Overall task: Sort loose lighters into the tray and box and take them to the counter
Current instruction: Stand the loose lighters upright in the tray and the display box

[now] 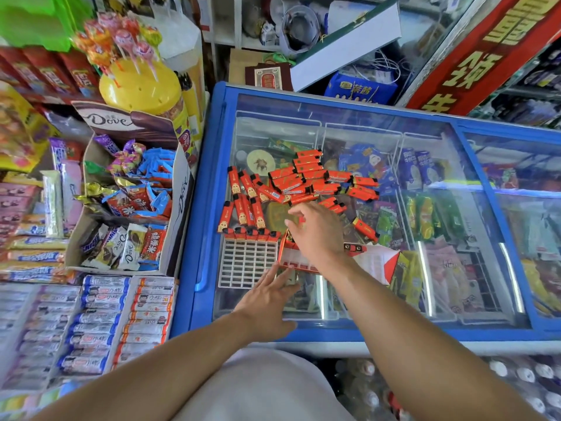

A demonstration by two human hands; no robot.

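Several loose red lighters (306, 177) lie in a heap on the glass lid of a blue freezer (209, 183). A white grid tray (247, 262) sits at the lid's near left, with a row of lighters (252, 233) standing in its far edge. Right of it lies a red and white box (299, 259). My right hand (315, 229) hovers over the box with relaxed fingers reaching toward the heap and holds nothing that I can see. Just below the tray and box, my left hand (267, 302) rests flat on the glass, its fingertips at the box's near edge.
A cardboard Dove box (179, 205) of chocolates stands left of the freezer. A yellow lollipop stand (139, 86) rises behind it. Racks of candy rolls (100, 323) fill the near left. A white box flap (376, 262) lies right of the lighter box.
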